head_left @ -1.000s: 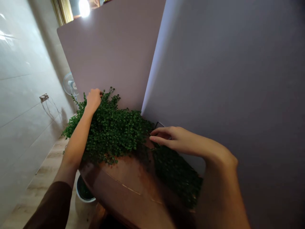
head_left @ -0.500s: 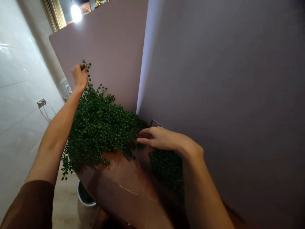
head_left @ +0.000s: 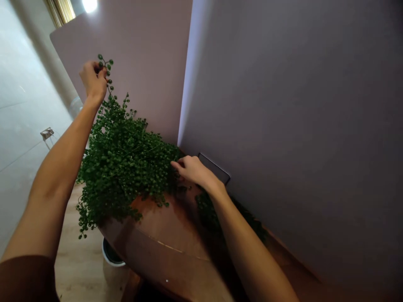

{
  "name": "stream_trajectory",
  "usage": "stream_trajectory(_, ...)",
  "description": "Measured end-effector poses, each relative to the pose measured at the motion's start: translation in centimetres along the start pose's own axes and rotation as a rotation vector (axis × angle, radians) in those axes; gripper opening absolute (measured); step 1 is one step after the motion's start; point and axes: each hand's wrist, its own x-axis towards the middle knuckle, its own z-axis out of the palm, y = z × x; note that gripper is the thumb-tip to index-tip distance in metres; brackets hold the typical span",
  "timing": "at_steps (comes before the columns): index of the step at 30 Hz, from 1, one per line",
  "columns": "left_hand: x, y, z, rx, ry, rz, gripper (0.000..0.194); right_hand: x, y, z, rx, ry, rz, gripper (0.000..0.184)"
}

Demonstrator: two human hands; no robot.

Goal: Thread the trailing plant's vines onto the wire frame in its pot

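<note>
A mass of green beaded vine [head_left: 126,159] lies heaped on a glossy brown table [head_left: 170,247] in a corner between two mauve wall panels. My left hand [head_left: 92,79] is raised against the left panel, pinched shut on the tip of one strand and holding it up above the heap. My right hand [head_left: 192,170] rests low at the right side of the heap, fingers curled into the greenery. More green foliage [head_left: 214,218] lies in shadow under my right forearm.
A dark rectangular wall plate [head_left: 215,167] sits low on the right panel behind my right hand. A white-rimmed pot [head_left: 108,256] stands on the wooden floor below the table's edge. A tiled wall with a small fixture [head_left: 47,133] runs along the left.
My left hand has lifted a strand from the top of the heap up the panel. My right hand has slid left into the vine's edge.
</note>
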Motion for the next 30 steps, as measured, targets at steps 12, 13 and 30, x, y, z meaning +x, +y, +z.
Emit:
stream_trajectory(12, -8.3, 4.2, -0.3, 0.172, -0.308, -0.171, 0.036, 2.7, 1.5, 3.4, 0.355, 0.22, 0.16, 0.023)
stream_trajectory(13, -10.1, 5.3, -0.2, 0.179, -0.252, -0.105, 0.046, 2.7, 1.4, 3.3, 0.402, 0.218, 0.15, 0.022)
stream_trajectory(30, -25.8, 5.1, 4.6, 0.292, -0.915, 0.307, 0.053, -2.3, -2.0, -4.0, 1.202, -0.016, -0.231, 0.035)
